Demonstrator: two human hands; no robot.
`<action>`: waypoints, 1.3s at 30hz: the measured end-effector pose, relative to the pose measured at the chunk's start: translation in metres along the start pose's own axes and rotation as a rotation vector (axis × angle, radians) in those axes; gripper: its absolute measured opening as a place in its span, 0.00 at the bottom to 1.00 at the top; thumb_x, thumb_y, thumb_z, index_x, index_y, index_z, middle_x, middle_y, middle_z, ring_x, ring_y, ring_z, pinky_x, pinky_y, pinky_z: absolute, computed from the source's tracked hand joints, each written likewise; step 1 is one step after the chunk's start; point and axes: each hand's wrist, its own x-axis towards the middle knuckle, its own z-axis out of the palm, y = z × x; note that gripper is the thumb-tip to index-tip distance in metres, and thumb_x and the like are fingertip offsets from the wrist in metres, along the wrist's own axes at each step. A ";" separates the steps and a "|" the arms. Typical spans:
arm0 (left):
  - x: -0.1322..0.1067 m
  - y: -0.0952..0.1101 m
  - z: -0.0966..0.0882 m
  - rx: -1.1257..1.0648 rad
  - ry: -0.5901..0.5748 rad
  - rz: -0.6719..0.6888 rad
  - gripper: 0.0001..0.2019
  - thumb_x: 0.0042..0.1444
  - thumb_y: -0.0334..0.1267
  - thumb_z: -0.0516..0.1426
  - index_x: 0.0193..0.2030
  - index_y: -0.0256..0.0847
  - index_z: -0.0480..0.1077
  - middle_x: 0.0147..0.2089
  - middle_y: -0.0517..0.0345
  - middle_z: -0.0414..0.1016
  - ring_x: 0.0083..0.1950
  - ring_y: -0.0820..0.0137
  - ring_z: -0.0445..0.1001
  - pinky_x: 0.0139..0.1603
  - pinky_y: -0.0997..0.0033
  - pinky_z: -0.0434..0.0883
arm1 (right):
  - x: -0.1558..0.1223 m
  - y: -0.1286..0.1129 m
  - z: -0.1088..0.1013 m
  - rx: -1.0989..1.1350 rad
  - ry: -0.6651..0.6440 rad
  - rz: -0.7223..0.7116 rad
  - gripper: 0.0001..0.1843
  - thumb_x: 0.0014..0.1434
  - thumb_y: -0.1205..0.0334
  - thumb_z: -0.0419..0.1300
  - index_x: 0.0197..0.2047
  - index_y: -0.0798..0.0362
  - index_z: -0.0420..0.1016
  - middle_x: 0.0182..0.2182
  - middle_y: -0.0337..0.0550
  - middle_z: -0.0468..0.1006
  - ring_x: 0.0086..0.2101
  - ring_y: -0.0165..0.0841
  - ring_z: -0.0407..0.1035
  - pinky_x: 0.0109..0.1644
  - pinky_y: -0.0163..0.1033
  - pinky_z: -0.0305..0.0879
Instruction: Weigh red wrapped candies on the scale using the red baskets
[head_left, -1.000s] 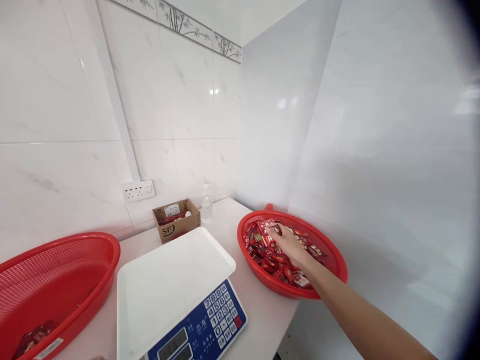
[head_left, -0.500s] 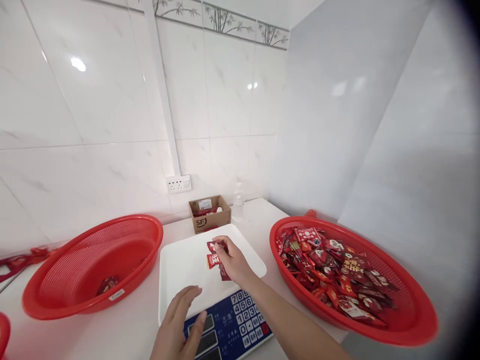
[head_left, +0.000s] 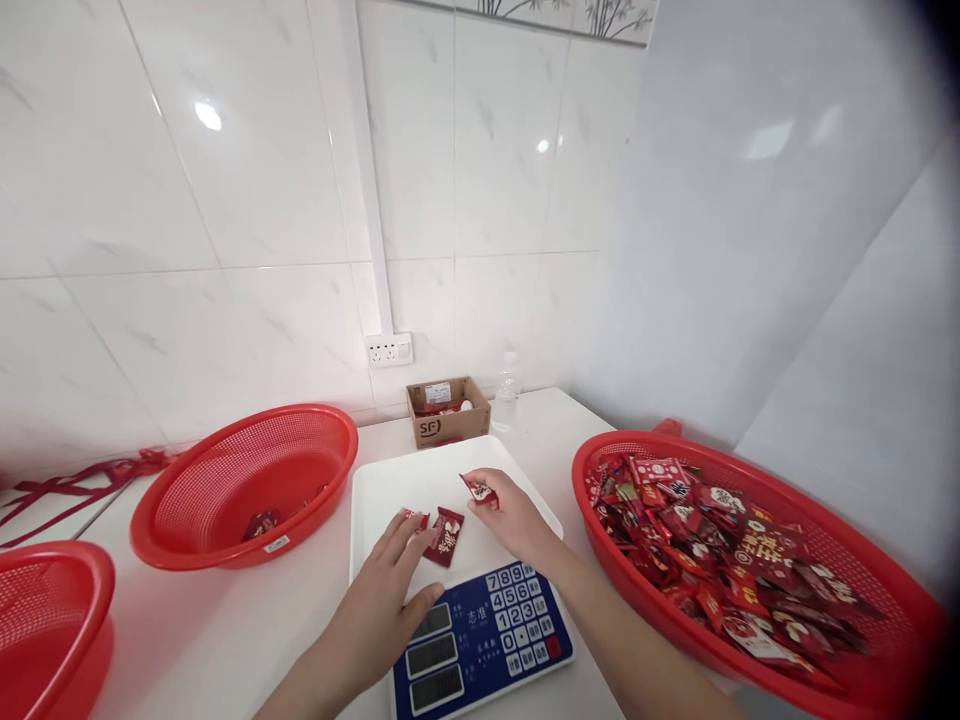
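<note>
On the white tray [head_left: 382, 490] of the digital scale, a dark red snack packet [head_left: 446, 537] lies flat near the keypad panel. My right hand [head_left: 514, 515] is closed above the tray, pinching a small red packet [head_left: 480, 491] with cream lettering. My left hand [head_left: 382, 590] reaches in from the lower left, its thumb spread away from the fingers. Those fingertips touch or hover over another red packet [head_left: 416, 519], mostly hidden beneath them. Below the tray sits the scale's blue panel [head_left: 487, 630] with number keys and several small displays.
A red basket [head_left: 592, 450] piled with red packets stands at the right. Another red basket [head_left: 247, 440], holding a few packets, is at the left, with a third basket [head_left: 97, 600] nearer. A cardboard box [head_left: 450, 425] and a clear bottle [head_left: 508, 395] stand behind the scale.
The view has shifted, so the scene sits further right. My right hand has lifted a packet off the group on the tray. My left hand has come forward over the packets.
</note>
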 end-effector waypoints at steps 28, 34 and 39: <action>0.043 0.001 -0.002 -0.010 -0.327 0.078 0.29 0.62 0.55 0.43 0.68 0.51 0.47 0.72 0.52 0.39 0.71 0.53 0.31 0.66 0.41 0.42 | -0.024 -0.001 -0.028 -0.457 -0.244 0.023 0.24 0.52 0.72 0.52 0.52 0.51 0.72 0.49 0.48 0.74 0.50 0.40 0.66 0.55 0.45 0.60; 0.050 0.008 -0.003 -0.073 -0.345 0.168 0.24 0.62 0.54 0.43 0.65 0.58 0.53 0.71 0.57 0.47 0.70 0.50 0.34 0.64 0.34 0.40 | -0.012 0.004 -0.021 -0.471 -0.098 0.049 0.21 0.58 0.69 0.48 0.54 0.56 0.69 0.54 0.53 0.69 0.53 0.40 0.64 0.57 0.47 0.58; 0.041 0.001 -0.014 -0.081 -0.289 0.143 0.22 0.61 0.54 0.46 0.59 0.53 0.61 0.69 0.55 0.52 0.71 0.54 0.37 0.66 0.41 0.43 | -0.021 -0.005 -0.019 -0.425 -0.157 -0.026 0.21 0.60 0.62 0.51 0.57 0.53 0.66 0.58 0.48 0.67 0.59 0.38 0.56 0.62 0.46 0.53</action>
